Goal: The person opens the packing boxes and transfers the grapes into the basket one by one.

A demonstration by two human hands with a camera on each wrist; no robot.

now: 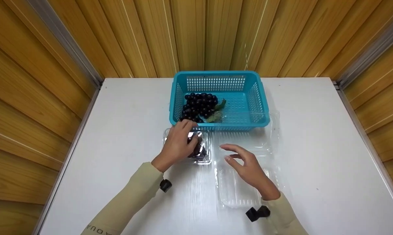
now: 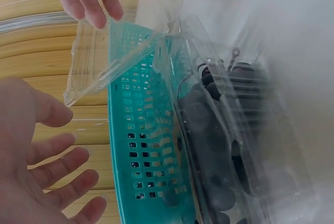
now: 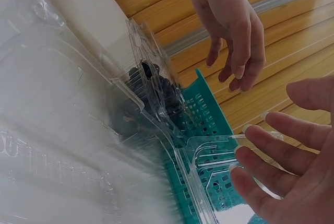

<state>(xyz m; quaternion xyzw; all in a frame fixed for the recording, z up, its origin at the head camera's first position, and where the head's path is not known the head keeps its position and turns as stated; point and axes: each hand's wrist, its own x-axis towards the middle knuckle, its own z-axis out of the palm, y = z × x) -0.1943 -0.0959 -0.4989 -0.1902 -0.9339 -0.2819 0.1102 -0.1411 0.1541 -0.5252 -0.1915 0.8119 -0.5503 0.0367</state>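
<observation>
A small clear plastic clamshell (image 1: 206, 157) holds dark grapes (image 3: 159, 91) and sits against the front of the basket, its lid down. Over it hovers my left hand (image 1: 179, 142), fingers spread and relaxed; in the left wrist view a gap shows between this hand (image 2: 36, 156) and the box. An open, bare clamshell (image 1: 237, 192) lies to the right, with its raised lid (image 1: 248, 138) leaning on the basket's front rim. Above this second box is my right hand (image 1: 248, 166), thumb and fingers apart around air.
A turquoise mesh basket (image 1: 216, 73) stands at the back of the white table (image 1: 134, 107). Inside, a bunch of dark grapes (image 1: 199, 102) with a green leaf (image 1: 220, 104) lies on the left. Wood-patterned walls (image 1: 203, 36) close off the back and both sides.
</observation>
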